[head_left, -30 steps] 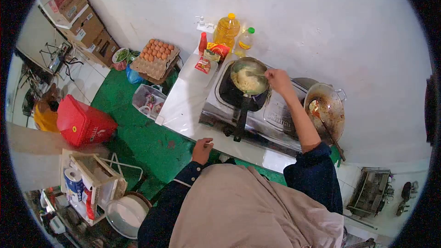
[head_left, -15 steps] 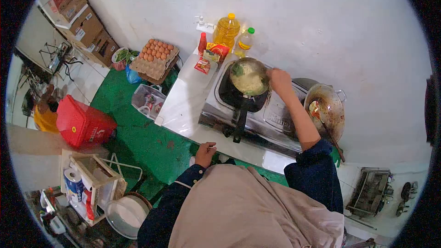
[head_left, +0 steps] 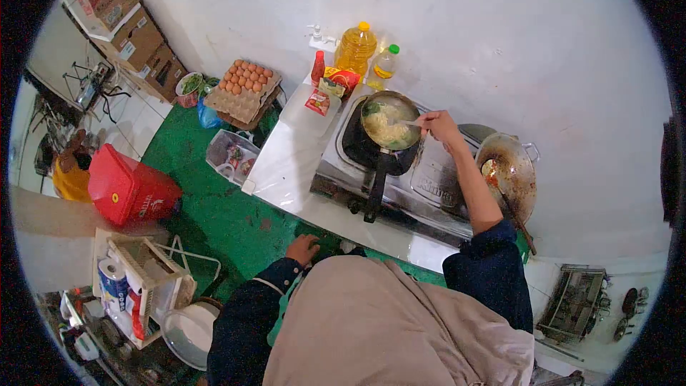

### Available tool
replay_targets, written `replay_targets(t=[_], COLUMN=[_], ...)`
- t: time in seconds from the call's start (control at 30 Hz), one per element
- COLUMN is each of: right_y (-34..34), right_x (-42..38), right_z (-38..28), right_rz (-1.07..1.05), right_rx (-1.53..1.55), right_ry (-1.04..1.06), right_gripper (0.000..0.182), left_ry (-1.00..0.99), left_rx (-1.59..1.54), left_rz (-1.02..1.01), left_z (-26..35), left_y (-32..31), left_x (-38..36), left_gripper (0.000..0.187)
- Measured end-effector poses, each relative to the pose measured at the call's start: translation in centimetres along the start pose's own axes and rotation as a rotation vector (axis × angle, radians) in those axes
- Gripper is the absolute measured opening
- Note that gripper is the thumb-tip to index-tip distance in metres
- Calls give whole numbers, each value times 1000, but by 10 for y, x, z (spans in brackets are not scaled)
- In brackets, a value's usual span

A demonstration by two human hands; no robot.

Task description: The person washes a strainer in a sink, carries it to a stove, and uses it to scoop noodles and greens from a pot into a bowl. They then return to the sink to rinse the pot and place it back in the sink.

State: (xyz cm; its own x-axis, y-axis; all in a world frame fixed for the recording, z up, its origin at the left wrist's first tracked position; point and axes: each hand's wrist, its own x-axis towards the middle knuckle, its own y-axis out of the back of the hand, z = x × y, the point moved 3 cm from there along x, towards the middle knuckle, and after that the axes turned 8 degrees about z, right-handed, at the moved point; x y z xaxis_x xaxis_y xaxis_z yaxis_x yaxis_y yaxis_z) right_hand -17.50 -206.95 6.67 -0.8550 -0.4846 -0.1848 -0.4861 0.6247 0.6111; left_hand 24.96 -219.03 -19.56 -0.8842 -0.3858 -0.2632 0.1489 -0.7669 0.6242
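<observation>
My right hand (head_left: 437, 126) is closed around the end of a short pale utensil (head_left: 406, 122), whose head dips into the food. Pale noodle-like food with some green leaves (head_left: 388, 131) lies in a small frying pan (head_left: 409, 104). That pan sits on the left burner of a steel two-burner stove (head_left: 432, 182), its black handle (head_left: 379, 186) pointing towards me. My left hand (head_left: 303, 249) hangs low in front of my body, away from the counter, fingers loosely bent with nothing visible in them.
On the right burner stands a stained wok (head_left: 525, 171) with a long-handled ladle (head_left: 516, 218). Oil bottles (head_left: 355, 48), a red sauce bottle (head_left: 318, 68) and seasoning packets (head_left: 317, 102) line the counter's left. Eggs on a tray (head_left: 239, 105) and a red bin (head_left: 132, 189) are further left.
My right hand has shifted slightly right of the pan, and the utensil now shows clearly. My left hand has drawn back left and down from the counter edge.
</observation>
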Motion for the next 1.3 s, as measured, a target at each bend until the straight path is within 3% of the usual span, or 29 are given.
replay_targets(t=[0.1, 0.2, 0.3, 0.4, 0.5, 0.6, 0.7, 0.8, 0.9, 1.03, 1.13, 1.27, 1.3], right_y=[2, 5, -10, -13, -12, -26, -18, -13, -4, 18, 21, 15, 12], right_x=[-4, -44, -58, -47, -44, -43, -40, -44, -64, -66, -83, -117, -126], right_z=[-2, -40, -41, -37, -39, -31, -23, -21, -28, 0, 32, 48, 51], right_rz=[28, 163, 168, 203, 424, 247, 434, 314, 477, 470, 428, 400, 417], right_rx=[49, -482, -751, -1073, -931, -1012, -898, -992, -719, -124, 398, 754, 810], right_ry=[219, 523, 701, 556, 598, 570, 627, 561, 593, 297, 54, -165, -193], right_gripper=[15, 11, 9, 14, 15, 16, 14, 13, 10, 12, 10, 12, 12], left_ry=[21, 1, -16, -21, -81, -76, -37, 4, 99, 277, -49, -92, -194], left_rx=[-9, -19, -50, -137, -177, -332, -443, -421, -472, -652, -106, 208, 285], left_rz=[20, 28, 31, 42, 70, 159, 244, 167, 89, 60, 298, 249, 266], left_z=[-19, -22, 0, 23, 40, 52, 64, 65, 77, 85, 100, 124, 122], left_y=[-6, -11, -7, -10, -17, -30, -46, -63, -61, -62, -40, -15, -16], left_x=[-8, -8, -5, 9, 32, 53, 72, 85, 84, 88, 86, 80, 83], left_gripper=[31, 30, 29, 29, 33, 34, 34, 38, 42, 48, 52, 36, 36])
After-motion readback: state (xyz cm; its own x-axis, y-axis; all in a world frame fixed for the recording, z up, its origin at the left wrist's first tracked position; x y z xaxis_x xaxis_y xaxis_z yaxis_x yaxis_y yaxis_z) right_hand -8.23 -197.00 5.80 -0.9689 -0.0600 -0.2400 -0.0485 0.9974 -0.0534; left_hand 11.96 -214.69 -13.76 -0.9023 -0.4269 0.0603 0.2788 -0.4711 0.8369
